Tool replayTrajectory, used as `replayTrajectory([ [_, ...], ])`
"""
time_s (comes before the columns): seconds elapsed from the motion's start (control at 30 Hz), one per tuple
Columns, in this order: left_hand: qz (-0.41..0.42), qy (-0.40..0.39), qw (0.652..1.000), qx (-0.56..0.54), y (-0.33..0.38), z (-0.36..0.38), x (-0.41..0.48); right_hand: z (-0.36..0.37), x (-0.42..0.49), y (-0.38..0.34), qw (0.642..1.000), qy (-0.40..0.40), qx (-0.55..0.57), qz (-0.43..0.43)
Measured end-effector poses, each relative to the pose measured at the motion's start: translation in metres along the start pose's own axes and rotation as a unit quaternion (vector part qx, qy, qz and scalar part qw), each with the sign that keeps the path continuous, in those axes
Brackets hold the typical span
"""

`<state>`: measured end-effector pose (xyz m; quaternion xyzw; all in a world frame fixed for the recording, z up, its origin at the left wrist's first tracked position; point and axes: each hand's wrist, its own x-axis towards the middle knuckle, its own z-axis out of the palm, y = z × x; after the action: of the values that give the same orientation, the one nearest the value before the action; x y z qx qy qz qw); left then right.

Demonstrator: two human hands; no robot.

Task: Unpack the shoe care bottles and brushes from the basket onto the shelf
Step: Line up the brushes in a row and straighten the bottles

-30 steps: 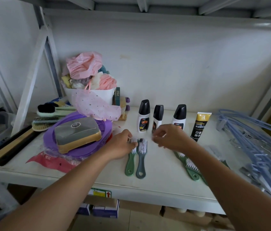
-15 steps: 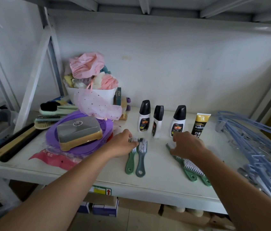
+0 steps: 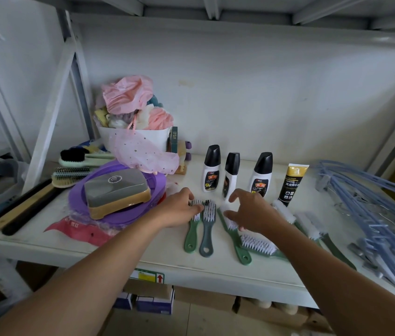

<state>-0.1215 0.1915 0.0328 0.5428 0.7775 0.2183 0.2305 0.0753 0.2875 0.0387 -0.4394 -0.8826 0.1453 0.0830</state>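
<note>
Two long flat sticks (image 3: 22, 207), one tan and one black, lie at the left end of the shelf (image 3: 167, 255). Just beyond them are a mint-handled brush (image 3: 87, 158) with black bristles and a wooden brush (image 3: 70, 177). A purple round lid (image 3: 77, 192) carries a grey-topped tan box (image 3: 116, 190) and partly covers a red packet (image 3: 77, 230). Behind it, a white basket (image 3: 105, 137) stuffed with pink cloths stands against the wall, with pink netting (image 3: 143, 154) spilling down its front.

The left hand (image 3: 179, 209) has its fingers curled against the bristle head of a small green brush (image 3: 190, 238); whether it grips cannot be told. A grey brush (image 3: 206, 234) lies touching that brush on its right. Three white bottles (image 3: 231, 175) with black caps stand upright in a row behind the hands, beside a yellow-capped black tube (image 3: 293, 185).

The right hand (image 3: 252, 212), apart from the left, spreads its fingers loosely over the head of a long green brush (image 3: 236, 246), holding nothing. The forearm crosses another white-bristled brush (image 3: 259, 244) and hides part of it. Two more brushes (image 3: 309, 225) lie past the wrist, near a tangle of blue hangers (image 3: 373, 209) at the right end.
</note>
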Motion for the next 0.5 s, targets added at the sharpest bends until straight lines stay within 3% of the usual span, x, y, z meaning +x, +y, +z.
replayTrajectory([
  [0.17, 0.004, -0.006, 1.0, 0.003, 0.0, -0.001, -0.001, -0.008, -0.002, 0.008, 0.996, -0.079, 0.03, 0.01],
  [0.5, 0.002, -0.009, 1.0, 0.0, 0.0, -0.002, -0.005, -0.013, -0.01, 0.01, 0.994, -0.103, -0.047, 0.004],
])
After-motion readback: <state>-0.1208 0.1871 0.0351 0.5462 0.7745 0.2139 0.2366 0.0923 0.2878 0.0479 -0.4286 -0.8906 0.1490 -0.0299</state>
